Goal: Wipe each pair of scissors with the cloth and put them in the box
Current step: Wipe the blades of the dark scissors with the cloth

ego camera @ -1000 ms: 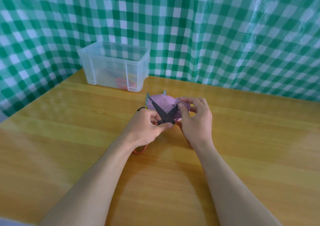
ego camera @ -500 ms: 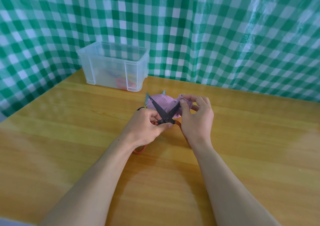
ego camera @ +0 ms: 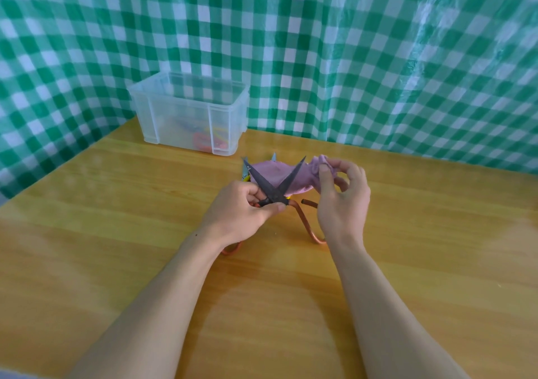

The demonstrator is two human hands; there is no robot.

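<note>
My left hand [ego camera: 241, 212] grips a pair of black-bladed scissors [ego camera: 272, 185] near the pivot, its blades spread wide in a V and its copper-coloured handles [ego camera: 305, 224] hanging down to the table. My right hand [ego camera: 342, 201] pinches a corner of the lilac cloth [ego camera: 276, 172], lifted just right of the right blade. The cloth lies behind the blades. Under it, another pair of scissors [ego camera: 273, 157] shows only bluish tips and a bit of yellow. The clear plastic box [ego camera: 189, 113] stands at the back left with coloured scissors inside.
The wooden table [ego camera: 116, 233] meets a green-and-white checked plastic sheet [ego camera: 378, 58] that hangs along the back and the left side. The box stands close to that corner.
The scissor blades have opened wider. My right hand has slid the cloth corner up and to the right, off the right blade. My left hand has stayed in place.
</note>
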